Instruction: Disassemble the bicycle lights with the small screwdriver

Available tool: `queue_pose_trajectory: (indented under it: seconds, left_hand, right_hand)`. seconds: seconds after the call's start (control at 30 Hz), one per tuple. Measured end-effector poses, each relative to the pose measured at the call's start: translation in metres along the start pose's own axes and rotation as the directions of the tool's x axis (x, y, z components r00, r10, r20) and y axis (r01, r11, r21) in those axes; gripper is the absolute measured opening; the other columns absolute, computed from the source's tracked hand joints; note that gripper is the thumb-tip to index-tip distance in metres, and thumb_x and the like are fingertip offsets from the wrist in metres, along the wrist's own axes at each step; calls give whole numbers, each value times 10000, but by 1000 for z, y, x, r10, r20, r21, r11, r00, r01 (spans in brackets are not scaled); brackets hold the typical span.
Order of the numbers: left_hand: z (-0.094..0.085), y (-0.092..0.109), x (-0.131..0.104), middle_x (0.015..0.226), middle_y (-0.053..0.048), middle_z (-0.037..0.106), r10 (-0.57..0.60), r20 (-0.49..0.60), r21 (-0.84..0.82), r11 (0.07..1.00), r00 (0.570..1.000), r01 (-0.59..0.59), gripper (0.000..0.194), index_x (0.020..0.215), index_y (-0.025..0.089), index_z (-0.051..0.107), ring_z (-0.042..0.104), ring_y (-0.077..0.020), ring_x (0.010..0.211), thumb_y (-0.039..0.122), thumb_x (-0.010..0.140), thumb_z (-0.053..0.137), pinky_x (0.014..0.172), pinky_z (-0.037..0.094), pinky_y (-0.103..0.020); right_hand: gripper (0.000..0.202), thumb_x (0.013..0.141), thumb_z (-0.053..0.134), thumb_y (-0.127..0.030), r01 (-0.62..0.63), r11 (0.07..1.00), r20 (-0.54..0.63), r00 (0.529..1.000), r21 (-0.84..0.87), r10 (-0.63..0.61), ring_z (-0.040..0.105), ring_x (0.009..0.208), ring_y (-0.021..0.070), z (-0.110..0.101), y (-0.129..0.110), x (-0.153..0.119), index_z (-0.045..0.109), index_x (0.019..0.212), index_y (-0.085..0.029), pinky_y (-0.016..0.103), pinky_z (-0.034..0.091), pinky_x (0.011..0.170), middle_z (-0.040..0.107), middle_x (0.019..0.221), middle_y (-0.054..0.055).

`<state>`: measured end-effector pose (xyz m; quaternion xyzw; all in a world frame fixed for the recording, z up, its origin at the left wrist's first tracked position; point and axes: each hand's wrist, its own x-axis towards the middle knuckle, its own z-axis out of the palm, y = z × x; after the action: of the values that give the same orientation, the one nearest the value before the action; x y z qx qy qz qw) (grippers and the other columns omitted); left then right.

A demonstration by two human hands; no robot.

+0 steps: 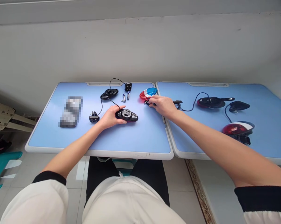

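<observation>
The left hand (110,117) has thumb and fingers around the left end of a black oval unit (130,115) on the desk (140,140); the right hand (163,106) pinches a small black part (146,102) beside a red-white-blue light (150,92). Batteries (124,97) sit beyond the unit.

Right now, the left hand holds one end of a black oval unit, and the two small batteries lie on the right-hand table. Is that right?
Not quite: in the head view, the two small batteries lie on the left-hand table. The rest stands.
</observation>
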<state>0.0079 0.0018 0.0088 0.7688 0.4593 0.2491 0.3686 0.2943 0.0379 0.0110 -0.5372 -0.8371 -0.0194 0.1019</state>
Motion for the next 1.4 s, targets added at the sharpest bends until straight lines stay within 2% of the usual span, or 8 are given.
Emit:
queue_pose_trajectory:
  seconds: [0.3, 0.43, 0.5, 0.6, 0.67, 0.77, 1.1, 1.4]
  left_hand:
    - [2, -2, -2, 1057, -78, 596, 24, -53, -61, 998, 998, -27, 549, 1065, 168, 641, 540, -262, 1062, 305, 565, 823, 959, 422, -407]
    - [1, 0, -3, 1089, -89, 626, -74, -59, -212, 975, 996, 61, 608, 1109, 149, 609, 576, -252, 1048, 307, 561, 819, 945, 439, -390]
    - [1, 3, -4, 1074, -93, 649, -132, -45, -295, 949, 990, 113, 652, 1139, 129, 589, 600, -243, 1020, 316, 559, 819, 925, 455, -374]
    - [2, 12, -6, 1058, -91, 672, -162, -23, -403, 905, 987, 139, 680, 1162, 123, 577, 625, -227, 983, 340, 566, 820, 904, 472, -347]
    - [1, 18, -8, 1069, -85, 678, -158, -6, -454, 880, 987, 138, 689, 1182, 134, 577, 631, -219, 978, 350, 573, 818, 897, 476, -330]
    - [-3, 26, -10, 1056, -81, 688, -166, 47, -502, 849, 985, 167, 703, 1196, 140, 590, 638, -214, 954, 356, 569, 823, 873, 481, -317]
    - [-6, 35, -8, 821, -26, 702, -216, 26, -634, 751, 976, 183, 466, 955, 130, 696, 641, -156, 755, 359, 570, 826, 771, 497, -277]
    - [-8, 36, -3, 862, -28, 701, -173, 42, -633, 757, 984, 160, 452, 982, 137, 708, 607, -149, 800, 356, 600, 811, 797, 459, -260]
  right_hand:
    - [216, 810, 582, -230, -84, 990, -119, 988, 115, 97, 630, 781, 222, -9, -8, -8, 727, 970, -226, 304, 377, 573, 697, 1073, 79]
    - [144, 759, 612, -206, -152, 912, -106, 973, 381, 206, 584, 702, 187, -27, -33, -13, 711, 865, -202, 302, 392, 598, 701, 875, 70]
    - [211, 708, 667, -212, -274, 736, 117, 959, 619, 259, 541, 641, 148, -35, -50, -16, 690, 917, -194, 279, 384, 567, 679, 807, 50]
    - [569, 621, 769, -248, -561, 228, 536, 828, 796, 167, 420, 523, 84, -39, -78, -22, 596, 1162, -208, 229, 262, 447, 642, 789, 25]
    - [702, 568, 824, -281, -596, -48, 597, 798, 802, 82, 354, 486, 59, -36, -95, -25, 553, 1213, -226, 214, 186, 426, 583, 720, -14]
    - [685, 522, 863, -328, -512, -261, 551, 828, 819, 103, 340, 463, 48, -28, -111, -28, 565, 1128, -215, 206, 157, 421, 487, 621, -65]
    - [494, 479, 877, -365, -388, -335, 452, 882, 859, 137, 417, 438, 53, -10, -124, -27, 578, 820, -170, 202, 147, 390, 526, 615, -43]
    - [483, 526, 863, -283, -441, -364, 510, 852, 820, 116, 406, 433, 42, -12, -118, -34, 592, 913, -182, 188, 151, 386, 586, 663, -24]
